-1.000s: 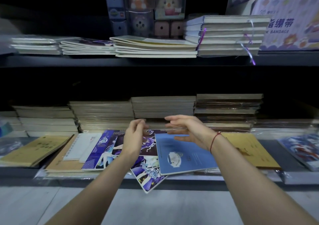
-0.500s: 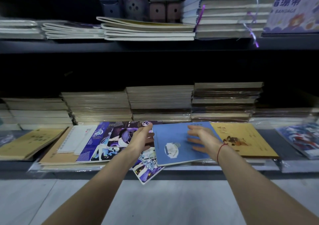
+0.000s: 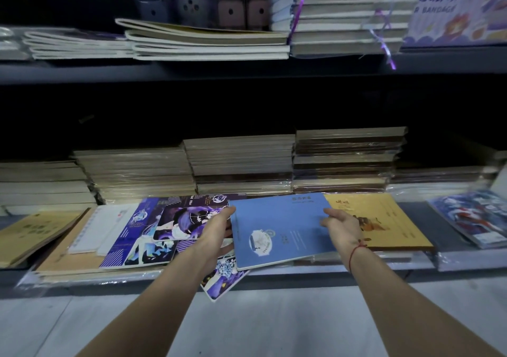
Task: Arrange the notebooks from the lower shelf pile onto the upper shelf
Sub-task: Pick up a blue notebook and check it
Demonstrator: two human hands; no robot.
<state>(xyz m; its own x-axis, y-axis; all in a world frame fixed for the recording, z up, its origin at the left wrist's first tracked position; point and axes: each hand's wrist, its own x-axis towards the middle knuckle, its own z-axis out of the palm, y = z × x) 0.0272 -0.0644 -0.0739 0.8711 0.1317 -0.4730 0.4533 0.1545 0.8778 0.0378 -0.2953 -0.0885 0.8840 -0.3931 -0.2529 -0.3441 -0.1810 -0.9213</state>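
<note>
1. Head view: the blue notebook (image 3: 277,229) is lying on the lower shelf (image 3: 274,280) pile, long axis running away from the person.
2. The left hand (image 3: 216,232) and right hand (image 3: 343,226) are gripping its opposite side edges, equally near; the upper shelf (image 3: 247,70) is waiting directly above.

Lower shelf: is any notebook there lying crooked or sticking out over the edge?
Yes. A purple floral notebook lies rotated under the blue notebook, with one corner past the lower shelf front edge. The blue one sits askew, with the left hand and right hand at its sides.
</note>
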